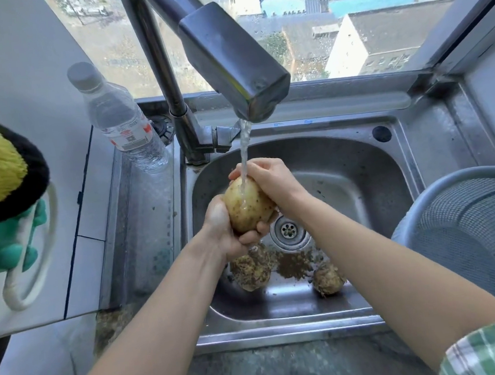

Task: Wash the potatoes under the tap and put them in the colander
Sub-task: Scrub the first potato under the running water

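Your left hand [224,228] cups the potato [248,206] from below while your right hand [269,179] wraps its top, both clamped on it under the tap [229,60]. Its long axis stands nearly upright. The colander [469,236] lies to your right, nearer the right hand.

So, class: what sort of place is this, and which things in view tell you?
Most likely a home kitchen, high up in a building: a steel sink under a running tap, a colander beside it, and rooftops far below through the window.
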A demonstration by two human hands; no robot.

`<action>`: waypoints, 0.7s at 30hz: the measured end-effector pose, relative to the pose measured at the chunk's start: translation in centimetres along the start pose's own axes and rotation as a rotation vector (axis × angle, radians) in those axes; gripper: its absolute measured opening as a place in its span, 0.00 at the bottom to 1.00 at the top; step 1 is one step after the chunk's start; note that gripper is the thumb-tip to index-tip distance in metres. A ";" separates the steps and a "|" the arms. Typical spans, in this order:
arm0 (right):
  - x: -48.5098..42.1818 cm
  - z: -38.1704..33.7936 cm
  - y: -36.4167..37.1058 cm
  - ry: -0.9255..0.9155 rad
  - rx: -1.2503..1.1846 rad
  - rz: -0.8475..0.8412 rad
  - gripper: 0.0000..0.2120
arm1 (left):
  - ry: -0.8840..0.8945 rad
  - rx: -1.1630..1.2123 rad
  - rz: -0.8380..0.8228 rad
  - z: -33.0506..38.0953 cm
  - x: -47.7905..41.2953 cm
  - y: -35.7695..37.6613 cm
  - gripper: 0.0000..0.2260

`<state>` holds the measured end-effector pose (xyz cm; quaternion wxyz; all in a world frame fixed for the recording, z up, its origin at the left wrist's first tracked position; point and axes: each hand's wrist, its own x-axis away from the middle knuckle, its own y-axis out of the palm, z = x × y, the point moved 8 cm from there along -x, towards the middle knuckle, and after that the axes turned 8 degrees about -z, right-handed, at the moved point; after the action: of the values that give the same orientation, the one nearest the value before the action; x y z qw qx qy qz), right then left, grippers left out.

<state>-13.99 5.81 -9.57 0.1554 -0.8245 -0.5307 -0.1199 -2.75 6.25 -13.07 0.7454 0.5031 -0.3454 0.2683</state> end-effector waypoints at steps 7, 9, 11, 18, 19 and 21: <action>1.0 4.0 0.1 0.238 -0.341 0.104 0.15 | 0.119 -0.232 0.091 0.3 0.8 -0.2 0.28; 1.0 4.8 -0.4 0.360 -0.340 0.249 0.18 | 0.377 -0.418 0.211 1.6 1.4 0.2 0.17; 1.0 4.5 -0.6 0.354 -0.275 0.299 0.22 | 0.609 -0.520 0.303 2.6 2.3 0.4 0.12; 2.4 0.7 1.8 -0.040 -0.017 -0.091 0.24 | 0.644 -0.274 0.459 4.9 2.2 -2.3 0.17; 2.6 0.9 2.1 -0.067 -0.021 -0.139 0.27 | 0.603 -0.234 0.484 4.8 2.0 -2.9 0.17; 2.7 1.1 2.2 -0.106 0.005 -0.149 0.27 | 0.547 -0.197 0.526 4.5 1.6 -3.9 0.18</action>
<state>-10.89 7.66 -9.93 0.1196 -0.7876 -0.5983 -0.0860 0.08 0.76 -12.86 0.7605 0.2336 -0.2752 0.5398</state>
